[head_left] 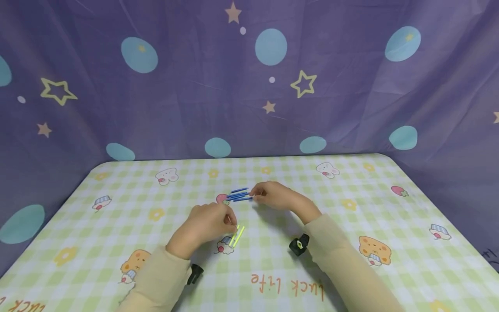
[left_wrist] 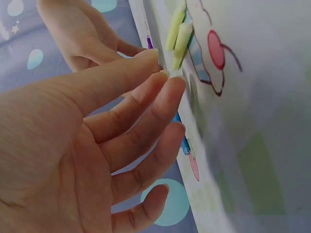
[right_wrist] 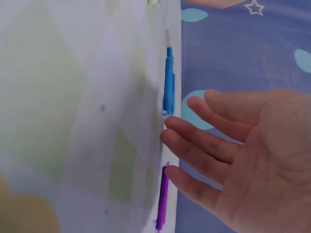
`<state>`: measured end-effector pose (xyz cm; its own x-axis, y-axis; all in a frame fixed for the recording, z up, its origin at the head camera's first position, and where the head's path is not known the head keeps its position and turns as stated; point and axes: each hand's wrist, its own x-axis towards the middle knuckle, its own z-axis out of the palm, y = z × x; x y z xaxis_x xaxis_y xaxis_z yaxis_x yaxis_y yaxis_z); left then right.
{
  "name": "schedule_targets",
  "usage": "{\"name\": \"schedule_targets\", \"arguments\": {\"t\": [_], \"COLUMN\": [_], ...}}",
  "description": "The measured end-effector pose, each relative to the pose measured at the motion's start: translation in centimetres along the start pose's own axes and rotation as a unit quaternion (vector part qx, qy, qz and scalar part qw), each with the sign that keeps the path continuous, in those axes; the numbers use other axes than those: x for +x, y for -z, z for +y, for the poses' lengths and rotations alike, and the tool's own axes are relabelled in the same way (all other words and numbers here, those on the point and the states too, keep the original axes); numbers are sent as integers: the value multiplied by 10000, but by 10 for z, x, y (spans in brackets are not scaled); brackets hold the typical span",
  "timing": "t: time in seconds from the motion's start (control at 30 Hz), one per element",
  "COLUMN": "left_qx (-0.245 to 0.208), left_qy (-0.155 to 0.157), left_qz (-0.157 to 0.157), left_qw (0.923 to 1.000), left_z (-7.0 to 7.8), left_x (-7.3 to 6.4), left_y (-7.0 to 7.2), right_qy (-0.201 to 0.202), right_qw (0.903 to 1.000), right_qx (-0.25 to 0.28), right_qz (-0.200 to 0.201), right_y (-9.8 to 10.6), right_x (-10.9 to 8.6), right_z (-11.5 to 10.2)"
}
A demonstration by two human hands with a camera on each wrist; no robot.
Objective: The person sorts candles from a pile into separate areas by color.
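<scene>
Two thin yellow sticks [head_left: 239, 237] lie side by side on the checked cloth. My left hand [head_left: 210, 222] hovers at their far end, thumb and forefinger tips close together. In the left wrist view that hand's fingers are loosely bent, with the yellow sticks [left_wrist: 182, 44] beyond the tips and nothing seen between them. Several blue sticks [head_left: 238, 196] lie in a loose row farther back. At their right end is my right hand [head_left: 276, 196]. Its fingers are relaxed and apart in the right wrist view, beside the blue sticks [right_wrist: 168, 85] and a purple stick [right_wrist: 163, 199].
A pale green checked cloth [head_left: 273, 264] with printed cartoons covers the table. Behind its far edge hangs a purple curtain [head_left: 241, 108] with stars and dots. Black wrist bands or mounts [head_left: 299, 245] show at the wrists.
</scene>
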<state>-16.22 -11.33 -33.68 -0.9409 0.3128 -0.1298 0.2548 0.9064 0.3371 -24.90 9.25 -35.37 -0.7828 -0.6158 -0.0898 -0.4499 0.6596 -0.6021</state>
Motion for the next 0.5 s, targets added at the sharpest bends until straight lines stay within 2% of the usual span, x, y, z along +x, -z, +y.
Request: {"name": "schedule_targets", "arguments": {"t": [0.27, 0.5], "left_qx": [151, 152], "left_qy": [48, 77], "left_qz": [60, 43], "left_qw": [9999, 9998], "left_z": [1, 4], "left_x": [1, 1], "left_y": [-3, -4], "right_qy": [315, 699], "right_qw": [9995, 9965], "right_qx": [25, 334], "right_qz": [81, 300], "right_y": [2, 5], "right_x": [-16, -21], "right_z": [-3, -6]}}
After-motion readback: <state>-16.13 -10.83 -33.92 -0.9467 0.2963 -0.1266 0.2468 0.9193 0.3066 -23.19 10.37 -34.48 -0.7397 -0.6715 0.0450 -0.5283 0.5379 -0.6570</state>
